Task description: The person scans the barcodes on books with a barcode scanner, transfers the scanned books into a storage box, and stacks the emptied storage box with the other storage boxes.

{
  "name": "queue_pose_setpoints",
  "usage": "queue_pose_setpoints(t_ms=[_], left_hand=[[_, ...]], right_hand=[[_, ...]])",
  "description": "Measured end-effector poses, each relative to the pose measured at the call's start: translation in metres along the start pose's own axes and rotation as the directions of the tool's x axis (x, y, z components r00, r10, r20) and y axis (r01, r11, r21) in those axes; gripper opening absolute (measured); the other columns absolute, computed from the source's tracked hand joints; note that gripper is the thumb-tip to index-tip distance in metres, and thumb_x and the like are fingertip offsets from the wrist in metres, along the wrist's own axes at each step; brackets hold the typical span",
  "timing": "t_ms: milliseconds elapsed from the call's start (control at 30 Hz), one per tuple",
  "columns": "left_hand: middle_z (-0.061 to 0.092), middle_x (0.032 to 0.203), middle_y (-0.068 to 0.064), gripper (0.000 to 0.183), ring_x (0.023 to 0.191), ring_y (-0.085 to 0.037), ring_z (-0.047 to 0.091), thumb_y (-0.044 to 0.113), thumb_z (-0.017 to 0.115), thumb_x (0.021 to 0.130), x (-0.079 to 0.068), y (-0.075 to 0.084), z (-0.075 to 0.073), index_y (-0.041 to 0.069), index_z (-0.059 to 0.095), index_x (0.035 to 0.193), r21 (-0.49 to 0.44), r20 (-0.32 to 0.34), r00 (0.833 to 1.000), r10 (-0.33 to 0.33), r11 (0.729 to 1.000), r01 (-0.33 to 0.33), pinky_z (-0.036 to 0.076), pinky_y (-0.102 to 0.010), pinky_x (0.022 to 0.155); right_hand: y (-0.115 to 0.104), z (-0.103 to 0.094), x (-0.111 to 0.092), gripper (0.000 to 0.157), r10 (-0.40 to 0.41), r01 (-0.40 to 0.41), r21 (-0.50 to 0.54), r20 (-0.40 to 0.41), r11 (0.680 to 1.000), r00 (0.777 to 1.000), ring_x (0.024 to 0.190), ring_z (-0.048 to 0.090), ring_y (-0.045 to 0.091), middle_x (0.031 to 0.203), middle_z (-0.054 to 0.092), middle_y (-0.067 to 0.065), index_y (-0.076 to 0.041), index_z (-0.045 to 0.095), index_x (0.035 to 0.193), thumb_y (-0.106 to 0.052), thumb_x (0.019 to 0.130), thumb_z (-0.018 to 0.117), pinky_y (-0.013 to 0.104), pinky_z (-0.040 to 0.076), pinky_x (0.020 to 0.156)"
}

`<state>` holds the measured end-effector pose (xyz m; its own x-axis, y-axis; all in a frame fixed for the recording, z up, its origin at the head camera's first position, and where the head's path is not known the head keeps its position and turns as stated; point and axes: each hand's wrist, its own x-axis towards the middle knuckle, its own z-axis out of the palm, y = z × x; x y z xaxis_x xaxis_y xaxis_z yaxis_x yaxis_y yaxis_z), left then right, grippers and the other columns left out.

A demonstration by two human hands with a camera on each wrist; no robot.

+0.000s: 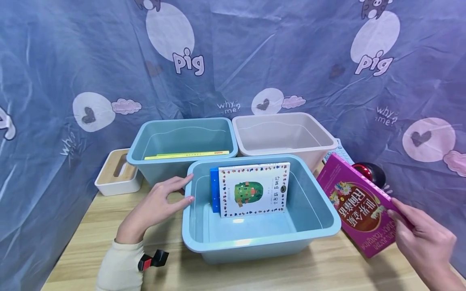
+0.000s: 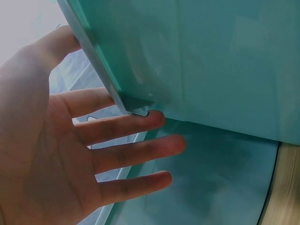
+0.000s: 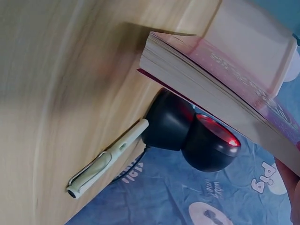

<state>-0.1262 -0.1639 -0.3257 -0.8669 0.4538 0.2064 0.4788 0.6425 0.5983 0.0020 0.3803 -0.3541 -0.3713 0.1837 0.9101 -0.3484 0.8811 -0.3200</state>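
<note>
Your right hand [image 1: 424, 238] pinches the magenta paper book [image 1: 358, 210] near one edge; weight could twist it free. Your left hand [image 1: 158, 204], fingers apart, touches the front blue plastic bin [image 1: 260, 249].

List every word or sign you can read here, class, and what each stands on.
"pig": on the curtain
"why me?": also on the curtain
"世界" and "民间童话": on the purple book; its smaller lettering is unclear
Title on the white book: too small to read surely
Print on the yellow book: too small to read
</note>
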Motion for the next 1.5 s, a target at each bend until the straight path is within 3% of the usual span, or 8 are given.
queue_pose_setpoints(t_ms=[133, 367, 533, 833, 1033, 1233, 1333, 1500], left_hand=[[0.064, 0.134, -0.009, 0.066, 0.117, -0.028, 0.062, 0.039, 0.071, 0.094, 0.000, 0.000, 0.000, 0.012, 0.049, 0.150, 0.001, -0.002, 1.000, -0.001, 1.000, 0.001, 0.052, -0.055, 0.101], [0.063, 0.135, -0.010, 0.066, 0.120, -0.028, 0.062, 0.040, 0.071, 0.094, 0.000, 0.001, 0.000, 0.011, 0.049, 0.150, 0.010, -0.003, 1.000, -0.006, 1.000, 0.006, 0.052, -0.056, 0.101], [0.063, 0.135, -0.010, 0.066, 0.118, -0.027, 0.062, 0.037, 0.071, 0.094, 0.000, 0.000, -0.001, 0.012, 0.049, 0.150, 0.014, 0.000, 1.000, -0.011, 1.000, 0.011, 0.052, -0.056, 0.101], [0.063, 0.135, -0.009, 0.066, 0.116, -0.029, 0.062, 0.040, 0.070, 0.094, 0.002, 0.000, -0.001, 0.014, 0.049, 0.151, -0.001, 0.009, 1.000, -0.015, 1.000, 0.015, 0.052, -0.055, 0.101], [0.062, 0.137, -0.008, 0.066, 0.118, -0.027, 0.062, 0.041, 0.070, 0.094, 0.003, 0.001, -0.001, 0.015, 0.049, 0.151, 0.003, 0.012, 1.000, -0.021, 1.000, 0.021, 0.052, -0.056, 0.102], [0.063, 0.135, -0.008, 0.066, 0.116, -0.028, 0.062, 0.041, 0.070, 0.094, 0.004, 0.002, -0.002, 0.015, 0.049, 0.151, 0.005, 0.011, 1.000, -0.004, 1.000, 0.004, 0.052, -0.054, 0.102], [0.064, 0.133, -0.007, 0.066, 0.114, -0.026, 0.062, 0.042, 0.070, 0.094, 0.004, 0.003, -0.003, 0.016, 0.049, 0.151, 0.005, 0.013, 1.000, -0.009, 1.000, 0.009, 0.052, -0.054, 0.102], [0.064, 0.133, -0.008, 0.066, 0.117, -0.028, 0.062, 0.040, 0.070, 0.094, 0.004, 0.002, -0.001, 0.015, 0.049, 0.150, 0.000, 0.011, 1.000, -0.008, 1.000, 0.008, 0.052, -0.054, 0.102]], right_hand=[[-0.004, 0.002, -0.002, 0.032, 0.007, -0.007, -0.032, 0.010, 0.999, 1.000, 0.102, 0.051, -0.031, 0.111, 0.058, -0.043, 0.006, 0.077, 0.100, -0.024, 0.093, 0.066, -0.008, 0.033, 0.086], [-0.007, 0.002, -0.003, 0.062, 0.000, 0.003, -0.069, 0.046, 0.998, 0.999, 0.097, 0.047, -0.035, 0.113, 0.054, -0.049, 0.006, 0.076, 0.100, -0.053, 0.095, 0.061, -0.009, 0.029, 0.081], [-0.001, 0.000, -0.005, 0.067, -0.010, 0.018, -0.091, 0.089, 0.996, 0.996, 0.087, 0.040, -0.037, 0.112, 0.051, -0.051, 0.003, 0.077, 0.104, -0.061, 0.092, 0.060, -0.009, 0.026, 0.077], [-0.001, 0.004, -0.012, 0.042, -0.063, 0.064, -0.033, 0.022, 0.997, 0.998, 0.094, 0.049, -0.032, 0.114, 0.057, -0.039, -0.001, 0.078, 0.107, -0.038, 0.095, 0.063, -0.008, 0.031, 0.083], [-0.018, 0.003, -0.002, 0.025, -0.011, 0.015, 0.093, -0.041, 0.996, 0.999, 0.096, 0.060, -0.023, 0.108, 0.066, -0.029, 0.008, 0.077, 0.099, -0.014, 0.090, 0.068, -0.005, 0.039, 0.082], [-0.028, -0.010, 0.015, 0.023, 0.102, -0.118, 0.278, 0.071, 0.953, 0.992, 0.092, 0.065, -0.011, 0.111, 0.072, -0.019, 0.023, 0.066, 0.107, 0.014, 0.086, 0.062, -0.001, 0.046, 0.077], [-0.031, -0.013, 0.027, 0.024, 0.119, -0.138, 0.331, 0.079, 0.934, 0.990, 0.090, 0.065, -0.009, 0.111, 0.072, -0.018, 0.025, 0.063, 0.109, 0.015, 0.088, 0.061, -0.001, 0.047, 0.075], [-0.036, -0.013, 0.052, 0.032, 0.172, -0.172, 0.295, 0.027, 0.940, 0.985, 0.090, 0.063, -0.011, 0.109, 0.071, -0.022, 0.015, 0.067, 0.112, -0.009, 0.092, 0.072, -0.003, 0.044, 0.075]])
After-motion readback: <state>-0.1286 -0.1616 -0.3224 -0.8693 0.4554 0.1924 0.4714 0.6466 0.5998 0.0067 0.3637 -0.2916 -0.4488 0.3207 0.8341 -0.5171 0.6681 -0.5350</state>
